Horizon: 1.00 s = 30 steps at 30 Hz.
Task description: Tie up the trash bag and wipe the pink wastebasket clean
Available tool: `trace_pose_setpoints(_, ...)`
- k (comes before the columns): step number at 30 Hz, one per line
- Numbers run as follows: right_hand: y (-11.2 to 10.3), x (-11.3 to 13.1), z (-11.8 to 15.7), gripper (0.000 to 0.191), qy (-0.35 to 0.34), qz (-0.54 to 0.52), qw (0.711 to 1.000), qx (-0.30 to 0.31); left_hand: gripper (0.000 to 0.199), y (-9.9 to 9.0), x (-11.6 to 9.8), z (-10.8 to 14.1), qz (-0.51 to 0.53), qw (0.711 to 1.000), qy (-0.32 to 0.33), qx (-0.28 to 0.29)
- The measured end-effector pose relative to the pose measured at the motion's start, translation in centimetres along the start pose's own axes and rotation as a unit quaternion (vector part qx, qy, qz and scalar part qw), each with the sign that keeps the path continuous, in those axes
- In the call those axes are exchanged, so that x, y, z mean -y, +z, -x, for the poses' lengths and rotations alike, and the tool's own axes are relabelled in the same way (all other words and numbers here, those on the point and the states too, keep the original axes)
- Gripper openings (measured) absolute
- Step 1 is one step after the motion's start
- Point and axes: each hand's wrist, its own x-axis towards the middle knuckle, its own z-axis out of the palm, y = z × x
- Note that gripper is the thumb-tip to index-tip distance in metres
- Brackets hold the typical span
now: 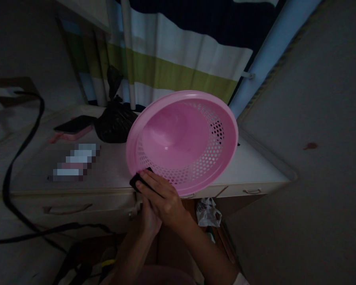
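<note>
Pink basket: the basket [233, 134] is leaning with its open mouth facing the wearer, in front of the counter [255, 170]; whether its base is touching the counter, I cannot tell.
Right hand: the right hand [166, 200] is pinching a black piece [134, 181] at the basket's near left rim, its fingers lying flat and close together.
Left hand: the left hand [150, 221] is sitting just below the right one, partly covered; whether it is gripping anything, I cannot tell.
Counter, left: a black plastic bag [114, 123] is standing beside the basket, and a dark slab [75, 124] is lying on something pink; a blurred-out patch [77, 162] is showing nearer.
Behind: a striped curtain [180, 43] is hanging.
Below: a white plastic bag [208, 213] is resting under the drawers.
</note>
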Motion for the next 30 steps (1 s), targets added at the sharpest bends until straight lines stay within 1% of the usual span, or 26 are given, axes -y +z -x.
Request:
trace_pose_setpoints(2, 0.0, 0.3, -1.5, 0.036, 0.007, 0.012, 1.000, 0.010, 0.026, 1.9, -1.2, 1.2, 0.008, 0.997, 0.067, -0.041)
trace_pose_setpoints(4, 0.1, 0.5, -2.2, 0.036, 0.012, 0.021, 0.999, 0.021, 0.029, 2.9, -1.7, 1.9, 0.003, 0.996, 0.079, -0.041)
trace_pose_setpoints(5, 0.1, 0.6, -2.3, 0.036, 0.012, 0.022, 0.999, 0.025, 0.030, 2.9, -1.6, 1.9, 0.003, 0.995, 0.084, -0.052)
trace_pose_setpoints(7, 0.2, 0.6, -1.6, 0.035, 0.007, 0.017, 0.999, 0.039, 0.032, 1.8, -0.8, 1.3, 0.017, 0.995, 0.077, -0.067)
trace_pose_setpoints(8, 0.2, 0.5, -1.0, 0.035, 0.002, 0.015, 0.999, 0.044, 0.032, 0.9, -0.1, 0.7, 0.035, 0.995, 0.062, -0.070)
trace_pose_setpoints(9, 0.1, 0.5, -0.3, 0.034, 0.001, 0.014, 0.999, 0.044, 0.030, -0.2, 0.6, -0.1, 0.062, 0.997, 0.025, -0.037)
trace_pose_setpoints(10, -0.1, 0.4, 0.5, 0.033, 0.003, 0.015, 0.999, 0.042, 0.027, -1.3, 1.2, -0.8, 0.102, 0.994, -0.028, 0.005)
trace_pose_setpoints(11, -0.3, 0.4, 1.4, 0.032, 0.009, 0.018, 0.999, 0.039, 0.022, -2.3, 1.6, -1.6, 0.154, 0.983, -0.092, 0.041)
trace_pose_setpoints(12, -0.6, 0.3, 2.1, 0.032, 0.016, 0.023, 0.999, 0.034, 0.019, -3.1, 1.9, -2.2, 0.208, 0.963, -0.156, 0.066)
trace_pose_setpoints(14, -1.3, 0.3, 3.4, 0.032, 0.026, 0.029, 0.999, 0.028, 0.035, -3.9, 2.1, -3.0, 0.241, 0.948, -0.198, 0.071)
trace_pose_setpoints(15, -1.6, 0.3, 3.8, 0.032, 0.028, 0.030, 0.999, 0.030, 0.038, -3.9, 2.0, -3.2, 0.279, 0.935, -0.211, 0.058)
trace_pose_setpoints(17, -2.1, 0.3, 4.3, 0.033, 0.035, 0.035, 0.998, 0.033, 0.044, -3.5, 1.7, -3.1, 0.314, 0.926, -0.207, 0.043)
trace_pose_setpoints(19, -2.4, 0.4, 4.4, 0.034, 0.043, 0.038, 0.998, 0.033, 0.047, -3.0, 1.5, -2.8, 0.317, 0.926, -0.201, 0.045)
trace_pose_setpoints(21, -2.5, 0.5, 4.4, 0.035, 0.047, 0.036, 0.998, 0.030, 0.047, -2.8, 1.6, -2.5, 0.298, 0.929, -0.208, 0.068)
trace_pose_setpoints(23, -2.7, 0.4, 4.5, 0.036, 0.049, 0.036, 0.998, 0.034, 0.042, -2.8, 1.6, -2.4, 0.275, 0.934, -0.209, 0.090)
trace_pose_setpoints(25, -3.1, 0.1, 5.0, 0.038, 0.055, 0.044, 0.996, 0.052, 0.039, -2.7, 1.5, -2.5, 0.259, 0.941, -0.188, 0.109)
trace_pose_setpoints(27, -3.8, -0.3, 5.7, 0.039, 0.057, 0.055, 0.994, 0.072, 0.040, -2.5, 1.2, -2.5, 0.248, 0.947, -0.163, 0.122)
trace_pose_setpoints(30, -5.2, -1.3, 7.0, 0.041, 0.060, 0.084, 0.991, 0.079, 0.043, -2.3, 1.0, -2.4, 0.234, 0.953, -0.146, 0.127)
